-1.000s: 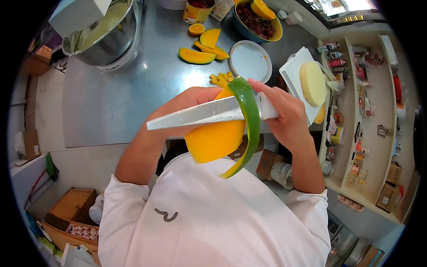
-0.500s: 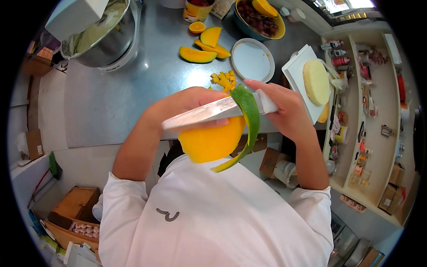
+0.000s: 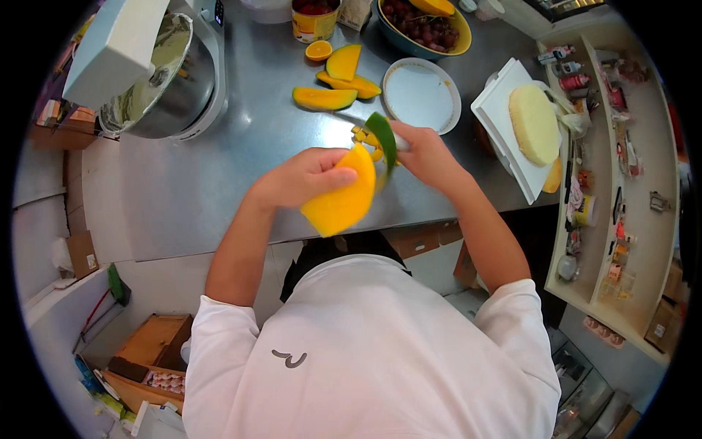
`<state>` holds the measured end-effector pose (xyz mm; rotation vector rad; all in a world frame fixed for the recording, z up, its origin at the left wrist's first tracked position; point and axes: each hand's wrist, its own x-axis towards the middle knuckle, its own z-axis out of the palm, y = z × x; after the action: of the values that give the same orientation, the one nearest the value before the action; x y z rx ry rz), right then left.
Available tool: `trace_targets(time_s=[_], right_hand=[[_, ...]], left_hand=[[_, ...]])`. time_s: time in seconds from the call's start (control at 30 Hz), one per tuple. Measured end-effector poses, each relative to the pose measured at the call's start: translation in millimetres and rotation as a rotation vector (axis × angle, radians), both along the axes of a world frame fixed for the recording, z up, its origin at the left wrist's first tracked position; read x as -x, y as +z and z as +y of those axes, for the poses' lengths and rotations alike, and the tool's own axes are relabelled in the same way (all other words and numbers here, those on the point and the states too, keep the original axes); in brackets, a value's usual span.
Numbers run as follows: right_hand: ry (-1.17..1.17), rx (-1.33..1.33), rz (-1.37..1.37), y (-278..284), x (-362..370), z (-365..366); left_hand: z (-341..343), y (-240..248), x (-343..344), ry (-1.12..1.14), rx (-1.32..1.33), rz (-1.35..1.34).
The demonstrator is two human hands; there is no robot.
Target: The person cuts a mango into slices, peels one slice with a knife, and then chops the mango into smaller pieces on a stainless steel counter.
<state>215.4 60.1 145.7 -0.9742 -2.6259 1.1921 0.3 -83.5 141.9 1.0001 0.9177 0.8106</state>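
My left hand (image 3: 300, 179) grips a peeled mango piece (image 3: 345, 203) above the steel table's near edge, thumb over its orange flesh. Closed round a knife (image 3: 352, 115) is my right hand (image 3: 430, 155); the blade points up and left, just beyond the mango. A green strip of mango peel (image 3: 382, 136) hangs at the knife, its lower end smeared by motion. Behind the hands lie small mango cubes (image 3: 358, 134), partly hidden. Farther off are several unpeeled mango slices (image 3: 325, 99) and a cut orange fruit half (image 3: 319, 50).
A white plate (image 3: 418, 95) sits beyond my right hand, near a bowl of grapes (image 3: 424, 33) and an opened can (image 3: 314, 23). At left stands a mixer with a steel bowl (image 3: 191, 88). To the right, a round cake layer (image 3: 533, 124) rests on a white board (image 3: 504, 121).
The knife has swung away from the mango, carrying the peel strip off the flesh. Both hands are farther forward and lower over the table.
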Motion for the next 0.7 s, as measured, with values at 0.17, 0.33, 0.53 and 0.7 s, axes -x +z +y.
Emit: trace_targets(time_s=[0.17, 0.33, 0.53, 0.7], right_hand=[[-0.201, 0.288, -0.001, -54.2, 4.4, 3.0], [-0.349, 0.405, 0.111, -87.7, -10.4, -8.5], [-0.493, 0.484, 0.147, -99.7, -40.9, -42.3], [-0.574, 0.540, 0.076, -99.5, -53.8, -67.9]], left_hand=[[-23.6, -83.2, 11.1, 0.312, 0.215, 0.040], [-19.9, -144.7, 20.1, 0.695, 0.257, 0.222], [11.3, -166.2, 37.0, 0.752, 0.295, 0.361], [34.9, -152.2, 28.4, 0.845, 0.190, 0.739]])
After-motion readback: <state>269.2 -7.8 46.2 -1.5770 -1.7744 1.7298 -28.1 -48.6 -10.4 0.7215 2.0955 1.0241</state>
